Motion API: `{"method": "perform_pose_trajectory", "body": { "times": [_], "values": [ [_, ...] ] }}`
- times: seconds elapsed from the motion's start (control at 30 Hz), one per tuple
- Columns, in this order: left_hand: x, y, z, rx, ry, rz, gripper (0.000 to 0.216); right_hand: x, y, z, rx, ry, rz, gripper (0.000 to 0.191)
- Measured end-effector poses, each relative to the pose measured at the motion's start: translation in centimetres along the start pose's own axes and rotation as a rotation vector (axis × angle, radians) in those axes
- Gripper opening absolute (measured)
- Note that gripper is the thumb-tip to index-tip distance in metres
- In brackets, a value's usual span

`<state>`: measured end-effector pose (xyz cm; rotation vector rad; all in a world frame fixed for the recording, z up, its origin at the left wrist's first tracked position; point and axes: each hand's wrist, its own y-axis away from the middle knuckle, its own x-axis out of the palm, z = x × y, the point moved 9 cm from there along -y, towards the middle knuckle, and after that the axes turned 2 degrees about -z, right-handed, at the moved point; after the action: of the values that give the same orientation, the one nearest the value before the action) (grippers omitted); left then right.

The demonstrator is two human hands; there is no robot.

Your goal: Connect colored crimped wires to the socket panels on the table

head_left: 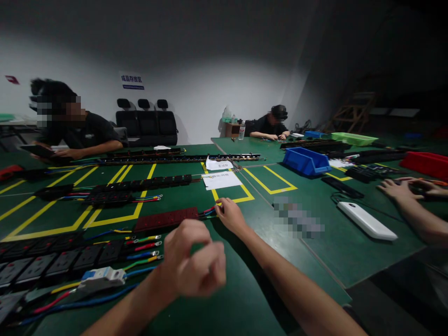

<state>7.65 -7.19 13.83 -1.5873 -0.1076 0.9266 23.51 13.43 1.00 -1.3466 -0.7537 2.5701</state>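
A broad green desk point(336, 261) carries everything here. The dark red socket strip point(166, 219) lies on it near the middle, with a short bunch of wires point(206, 211) at its right end. No clamp shows on the strip, so a sideways tug could swing or drag it across the smooth top. The left hand point(196, 259) is blurred in front of it, fingers curled — I cannot tell whether they hold anything — and a careless drop could knock the strip's near edge. The right hand point(229, 214) is narrow, thumb and fingertips closed about the wires; a hard pull there might strain their connections, and because the fingers cover the ends, one wire could be mistaken for another.

Black socket strips point(63, 263) crowd the near left, leaving little room on that side, where their cables point(115, 292) could snag an arm. Farther right stands a blue bin point(304, 164), then a co-worker's hands point(401, 189), with a long white case point(366, 220) nearer. Paper sheets point(222, 180) lie just beyond the right hand; a forward reach could push them. A pale breaker point(103, 276) sits among the near cables — and ring terminals point(159, 243) jut toward the left wrist, apt to catch.
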Motion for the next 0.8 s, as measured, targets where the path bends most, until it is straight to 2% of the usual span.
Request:
{"method": "perform_pose_trajectory", "body": {
  "times": [0.03, 0.1, 0.17, 0.2, 0.27, 0.4, 0.47, 0.6, 0.8],
  "values": [
    [2.3, -0.7, 1.8, -0.033, -0.04, 0.054, 0.018, 0.0, 0.0, 0.0, 0.005, 0.009, 0.005, 0.018],
    [6.4, -0.7, 6.2, -0.198, -0.173, 0.211, 0.02, -0.1, 0.0, 0.0, 0.028, 0.029, 0.024, 0.019],
    [8.5, 1.3, 10.4, -0.44, -0.278, 0.349, 0.031, -0.2, 0.0, 0.1, 0.042, 0.056, 0.039, 0.02],
    [9.1, 2.4, 11.5, -0.487, -0.305, 0.404, 0.035, -0.3, -0.1, 0.1, 0.053, 0.068, 0.039, 0.02],
    [9.8, 4.0, 11.8, -0.458, -0.33, 0.484, 0.043, -0.5, -0.1, 0.3, 0.056, 0.086, 0.044, 0.022],
    [10.3, 5.9, 11.5, -0.455, -0.353, 0.557, 0.054, -0.6, -0.3, 0.5, 0.043, 0.082, 0.045, 0.024],
    [10.8, 6.3, 11.1, -0.418, -0.364, 0.59, 0.055, -0.5, -0.4, 0.5, 0.031, 0.018, 0.055, 0.021],
    [11.0, 6.6, 12.0, -0.429, -0.369, 0.607, 0.053, -0.5, -0.5, 0.6, 0.0, -0.119, 0.08, 0.009],
    [11.0, 6.8, 13.4, -0.409, -0.327, 0.612, 0.048, -1.0, -0.1, 2.0, -0.097, -0.126, 0.079, 0.005]
  ]
}}
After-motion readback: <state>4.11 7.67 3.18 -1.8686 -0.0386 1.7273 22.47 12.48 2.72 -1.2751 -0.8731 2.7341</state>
